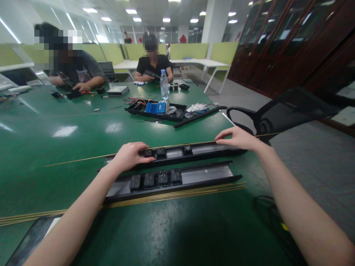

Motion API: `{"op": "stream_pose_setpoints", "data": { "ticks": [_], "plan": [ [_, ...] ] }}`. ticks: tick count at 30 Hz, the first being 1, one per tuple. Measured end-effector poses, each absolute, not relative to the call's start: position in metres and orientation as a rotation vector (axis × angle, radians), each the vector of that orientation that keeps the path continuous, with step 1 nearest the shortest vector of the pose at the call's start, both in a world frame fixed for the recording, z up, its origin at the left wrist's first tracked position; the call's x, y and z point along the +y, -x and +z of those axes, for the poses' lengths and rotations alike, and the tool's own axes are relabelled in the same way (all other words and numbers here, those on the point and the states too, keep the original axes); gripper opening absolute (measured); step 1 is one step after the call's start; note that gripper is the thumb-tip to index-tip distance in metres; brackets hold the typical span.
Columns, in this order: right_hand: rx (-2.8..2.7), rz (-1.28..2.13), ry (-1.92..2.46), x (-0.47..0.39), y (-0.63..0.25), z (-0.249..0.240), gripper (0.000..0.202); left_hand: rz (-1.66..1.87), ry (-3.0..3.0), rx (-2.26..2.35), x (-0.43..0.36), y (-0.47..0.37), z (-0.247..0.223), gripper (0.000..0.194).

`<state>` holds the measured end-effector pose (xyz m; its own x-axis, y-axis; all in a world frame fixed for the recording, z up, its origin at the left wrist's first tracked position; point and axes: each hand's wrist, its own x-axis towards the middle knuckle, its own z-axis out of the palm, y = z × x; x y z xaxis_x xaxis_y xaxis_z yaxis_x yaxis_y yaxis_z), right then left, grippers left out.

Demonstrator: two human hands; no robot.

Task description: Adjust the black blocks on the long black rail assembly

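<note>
A thin brass rod (91, 159) runs along the back edge of the farther black channel (177, 159). My right hand (234, 138) pinches the rod near the channel's right end. At the channel's left part, my left hand (133, 155) has its fingers at the rod and its thumb over the near side, beside a black block; whether it grips the rod is unclear. More black blocks (187, 149) sit inside this channel. Nearer to me lies a second black channel (206, 173) with several black blocks (149, 180) in its left half, and several brass rods (199, 191) lie along its front.
Behind the channels are a black tray (177, 112) with a blue item, white gloves (196, 109), a black strip (194, 118) and a bottle (164, 85). A chair (294, 111) and cable (273, 218) are on the right. Two people sit across the green table (69, 118).
</note>
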<state>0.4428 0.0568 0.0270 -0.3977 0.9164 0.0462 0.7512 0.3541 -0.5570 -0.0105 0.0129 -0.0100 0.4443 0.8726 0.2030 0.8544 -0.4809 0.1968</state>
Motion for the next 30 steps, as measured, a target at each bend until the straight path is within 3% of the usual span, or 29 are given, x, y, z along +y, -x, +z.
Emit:
{"op": "stream_pose_setpoints", "data": {
  "ticks": [9,16,23,30],
  "plan": [
    [-2.257,0.186,1.346,0.058,-0.434,0.022,0.028,0.461,-2.610,1.550,0.013,0.011,-0.011,0.055],
    [-2.316,0.098,1.212,0.051,-0.416,0.026,0.032,0.472,-2.591,1.534,0.013,0.011,-0.011,0.054],
    [-2.350,0.099,1.083,0.035,-0.383,0.029,0.058,0.461,-2.601,1.548,0.014,0.012,-0.012,0.054],
    [-2.509,0.122,0.929,0.034,-0.363,0.007,0.038,0.451,-2.582,1.554,0.013,0.011,-0.010,0.054]
  ]
}}
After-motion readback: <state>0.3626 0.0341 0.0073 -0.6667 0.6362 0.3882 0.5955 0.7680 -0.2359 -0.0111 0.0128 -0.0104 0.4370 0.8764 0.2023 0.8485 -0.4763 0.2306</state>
